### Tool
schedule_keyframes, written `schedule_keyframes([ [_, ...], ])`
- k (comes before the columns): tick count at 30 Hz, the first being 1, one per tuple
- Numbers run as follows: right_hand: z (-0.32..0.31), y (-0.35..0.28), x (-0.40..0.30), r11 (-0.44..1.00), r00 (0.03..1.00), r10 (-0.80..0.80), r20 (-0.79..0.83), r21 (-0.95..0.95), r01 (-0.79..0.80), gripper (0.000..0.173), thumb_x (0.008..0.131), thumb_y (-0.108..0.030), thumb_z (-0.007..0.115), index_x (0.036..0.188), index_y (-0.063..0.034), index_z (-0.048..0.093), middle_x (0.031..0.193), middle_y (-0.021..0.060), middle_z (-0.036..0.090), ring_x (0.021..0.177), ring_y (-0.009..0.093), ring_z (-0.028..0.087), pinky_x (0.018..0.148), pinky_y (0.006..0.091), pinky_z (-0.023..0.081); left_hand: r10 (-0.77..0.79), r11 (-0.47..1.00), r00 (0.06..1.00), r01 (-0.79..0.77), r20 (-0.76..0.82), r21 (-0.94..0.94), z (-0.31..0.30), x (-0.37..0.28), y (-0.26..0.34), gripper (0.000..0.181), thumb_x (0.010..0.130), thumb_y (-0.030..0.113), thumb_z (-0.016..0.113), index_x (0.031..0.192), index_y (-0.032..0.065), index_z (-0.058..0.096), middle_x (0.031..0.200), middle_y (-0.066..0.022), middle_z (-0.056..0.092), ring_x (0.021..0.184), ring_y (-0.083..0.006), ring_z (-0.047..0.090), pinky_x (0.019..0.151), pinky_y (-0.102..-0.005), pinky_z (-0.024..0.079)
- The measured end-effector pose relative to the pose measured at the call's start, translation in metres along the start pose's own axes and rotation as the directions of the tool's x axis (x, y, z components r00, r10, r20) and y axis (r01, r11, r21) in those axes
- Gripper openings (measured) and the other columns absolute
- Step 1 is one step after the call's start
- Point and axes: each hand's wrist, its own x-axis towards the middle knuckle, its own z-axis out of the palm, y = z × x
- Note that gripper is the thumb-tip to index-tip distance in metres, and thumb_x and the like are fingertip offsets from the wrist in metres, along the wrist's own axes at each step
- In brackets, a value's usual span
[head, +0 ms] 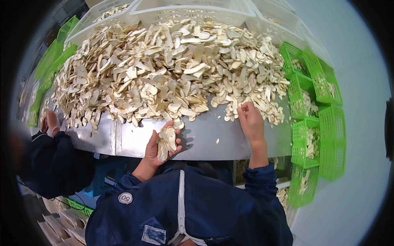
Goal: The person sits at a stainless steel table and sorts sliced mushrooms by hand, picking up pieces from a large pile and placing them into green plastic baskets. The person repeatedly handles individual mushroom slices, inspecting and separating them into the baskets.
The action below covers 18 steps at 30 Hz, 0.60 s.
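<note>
A broad heap of dried mushroom slices [172, 73] covers the far part of the metal table [197, 138]. My left hand [158, 149], palm up above the near edge, holds several mushroom slices [167, 140] with its fingers curled round them. My right hand [251, 123] is over the lower right part of the heap, its fingers bent and the thumb close to the index finger. Whether a slice is between those fingertips cannot be made out. A small crumb [217, 141] lies on the metal between my hands.
Green plastic baskets [332, 141] with slices in several of them line the right edge. White plastic crates [194, 13] stand behind the heap. At the left, a co-worker's hands [52, 123] are at the table, near more green baskets [49, 60].
</note>
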Motion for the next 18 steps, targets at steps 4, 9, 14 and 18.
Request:
schedule_keyframes([
  [4, -0.006, 0.010, 0.010, 0.971, 0.964, -0.120, -0.236, -0.230, 0.064, 0.022, 0.091, -0.021, 0.069, 0.110, -0.0131, 0.064, 0.102, 0.0070, 0.067, 0.098, 0.031, 0.061, 0.084, 0.0437, 0.049, 0.007, 1.000, 0.999, -0.006, -0.033, 0.010, 0.000, -0.003, 0.002, 0.074, 0.097, 0.051, 0.062, 0.159, 0.0230, 0.030, 0.142, -0.0163, 0.050, 0.119, -0.0371, 0.057, 0.102, -0.0574, 0.052],
  [9, 0.002, 0.004, -0.002, 0.951, 0.995, -0.028, -0.094, -0.309, -0.002, 0.028, 0.089, -0.029, 0.071, 0.113, -0.0145, 0.069, 0.112, 0.0053, 0.065, 0.108, 0.028, 0.058, 0.092, 0.0436, 0.047, 0.010, 1.000, 0.999, -0.010, -0.036, 0.015, -0.001, 0.002, 0.000, 0.079, 0.097, 0.051, 0.062, 0.160, 0.0209, 0.026, 0.143, -0.0179, 0.050, 0.119, -0.0387, 0.059, 0.102, -0.0580, 0.052],
  [14, 0.031, -0.009, -0.001, 0.974, 0.998, 0.001, -0.069, -0.225, -0.016, 0.023, 0.084, -0.029, 0.074, 0.101, -0.0138, 0.070, 0.104, 0.0061, 0.067, 0.104, 0.030, 0.059, 0.093, 0.0452, 0.046, 0.062, 0.994, 0.995, -0.054, -0.083, 0.097, -0.004, -0.009, 0.007, 0.077, 0.097, 0.051, 0.063, 0.160, 0.0229, 0.028, 0.141, -0.0163, 0.051, 0.116, -0.0350, 0.060, 0.100, -0.0554, 0.053],
  [18, 0.031, -0.015, -0.004, 0.979, 0.991, -0.031, -0.128, -0.206, 0.004, 0.014, 0.090, -0.028, 0.070, 0.099, -0.0168, 0.067, 0.097, 0.0045, 0.069, 0.100, 0.026, 0.062, 0.090, 0.0430, 0.048, 0.025, 0.995, 0.997, -0.018, -0.069, 0.095, 0.002, -0.004, 0.005, 0.074, 0.097, 0.050, 0.063, 0.159, 0.0255, 0.030, 0.142, -0.0135, 0.051, 0.117, -0.0336, 0.059, 0.101, -0.0533, 0.052],
])
